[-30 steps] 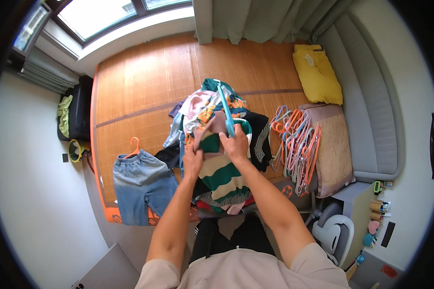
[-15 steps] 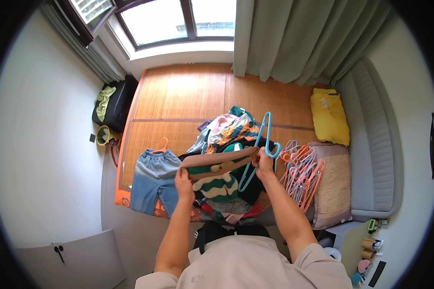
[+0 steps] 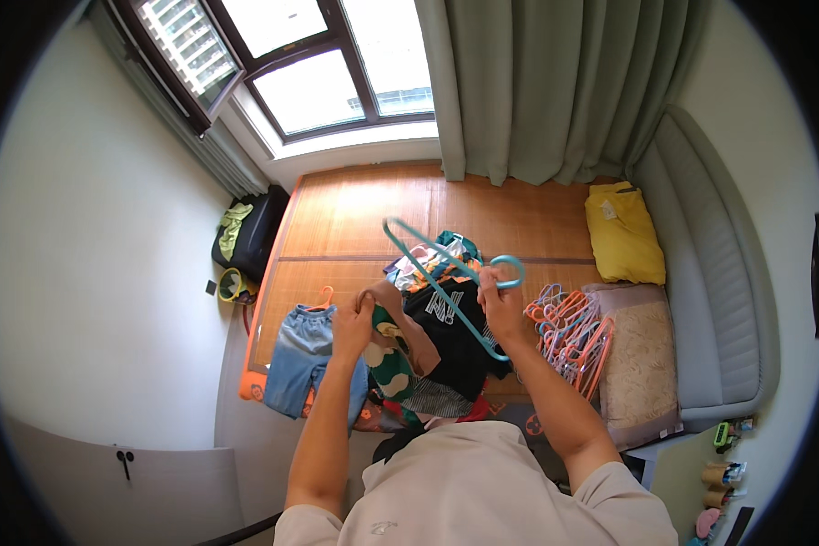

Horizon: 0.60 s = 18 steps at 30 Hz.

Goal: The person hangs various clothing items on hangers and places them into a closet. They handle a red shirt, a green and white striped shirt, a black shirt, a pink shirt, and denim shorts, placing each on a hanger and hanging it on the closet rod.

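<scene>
My left hand (image 3: 351, 326) pinches the top of a brown garment with green and cream patterned cloth (image 3: 419, 341), which hangs down over the pile. A blue plastic hanger (image 3: 439, 289) is gripped near its hook in my right hand (image 3: 500, 305); it is tilted and apart from the garment's held edge. Below it lies a black garment with white print (image 3: 460, 335), beside more crumpled colourful clothes (image 3: 462, 247). Blue denim pants (image 3: 293, 355) lie left of my left hand, with an orange hanger (image 3: 326, 297) at the waist.
Many-coloured hangers (image 3: 569, 341) are heaped right of my right hand, next to a beige pillow (image 3: 642, 369). Folded yellow cloth (image 3: 623, 232) lies at the mat's far right. A grey padded headboard (image 3: 719, 282) borders the bed; a black case (image 3: 257, 232) stands at the left.
The brown garment was stretched between both hands; now only my left hand holds it, and it droops. My right hand has raised the blue hanger and turned it leftward. The view has tilted up.
</scene>
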Tool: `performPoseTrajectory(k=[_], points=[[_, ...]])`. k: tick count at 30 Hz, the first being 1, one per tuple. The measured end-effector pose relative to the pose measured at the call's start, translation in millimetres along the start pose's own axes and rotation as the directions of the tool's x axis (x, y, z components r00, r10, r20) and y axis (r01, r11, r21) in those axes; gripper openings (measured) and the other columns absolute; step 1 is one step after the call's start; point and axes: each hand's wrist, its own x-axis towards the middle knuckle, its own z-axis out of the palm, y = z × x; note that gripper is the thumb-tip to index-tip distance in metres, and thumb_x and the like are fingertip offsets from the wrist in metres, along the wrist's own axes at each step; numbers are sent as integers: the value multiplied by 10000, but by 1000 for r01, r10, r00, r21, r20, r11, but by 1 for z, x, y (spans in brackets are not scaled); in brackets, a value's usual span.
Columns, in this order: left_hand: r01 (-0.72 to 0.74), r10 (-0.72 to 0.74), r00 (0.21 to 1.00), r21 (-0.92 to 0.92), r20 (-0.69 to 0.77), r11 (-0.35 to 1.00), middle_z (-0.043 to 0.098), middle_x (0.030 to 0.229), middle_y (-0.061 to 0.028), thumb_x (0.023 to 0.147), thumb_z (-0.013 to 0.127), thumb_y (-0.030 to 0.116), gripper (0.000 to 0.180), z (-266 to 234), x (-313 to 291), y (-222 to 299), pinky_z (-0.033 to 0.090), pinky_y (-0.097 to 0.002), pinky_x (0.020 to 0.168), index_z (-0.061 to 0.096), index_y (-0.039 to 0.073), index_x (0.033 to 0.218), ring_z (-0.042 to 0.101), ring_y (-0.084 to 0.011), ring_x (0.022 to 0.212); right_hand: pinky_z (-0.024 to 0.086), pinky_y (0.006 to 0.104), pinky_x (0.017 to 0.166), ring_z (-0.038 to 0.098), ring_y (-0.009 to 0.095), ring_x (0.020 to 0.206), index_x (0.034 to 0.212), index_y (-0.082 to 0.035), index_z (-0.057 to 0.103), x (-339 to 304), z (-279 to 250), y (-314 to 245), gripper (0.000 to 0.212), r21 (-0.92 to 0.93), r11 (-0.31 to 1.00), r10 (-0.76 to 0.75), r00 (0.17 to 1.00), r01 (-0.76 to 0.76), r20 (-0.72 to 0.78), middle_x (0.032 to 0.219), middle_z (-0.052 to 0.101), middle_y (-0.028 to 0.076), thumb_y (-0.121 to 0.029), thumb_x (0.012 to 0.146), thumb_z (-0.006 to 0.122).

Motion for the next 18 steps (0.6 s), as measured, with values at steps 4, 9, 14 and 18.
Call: performPoseTrajectory(k=[4,9,14,18], points=[[-16,24,998,135,-57,991,646,754,-99,1005,624,321,320,-16,-9,23,479,-350,675,722,19,1045,618,-160,728,381,283,524,461,115,569,1093,0,637,-4,30,-87,374,595,803,19,999,14,-49,636,485,31,-368,1062,576],[-44,45,998,39,-32,998,677,754,-162,1001,618,346,348,-25,-13,50,496,-386,662,736,18,1010,677,-275,717,400,317,591,463,156,608,937,-7,596,0,65,-118,401,888,459,-111,992,5,52,653,514,62,-382,1056,517],[161,-141,987,-352,83,922,699,837,-30,1037,611,306,321,-44,-14,72,482,-299,654,739,12,1056,636,-124,760,418,307,765,504,187,740,832,-11,602,6,95,-73,381,843,526,-57,985,-110,165,743,552,69,-317,1037,502],[206,-186,978,-599,95,774,702,1011,-24,1053,586,261,291,-74,-19,93,520,-266,753,710,18,1154,645,-112,881,447,316,831,558,155,869,905,6,649,-2,82,-43,288,650,740,-10,962,-175,271,938,632,72,-231,1028,541]])
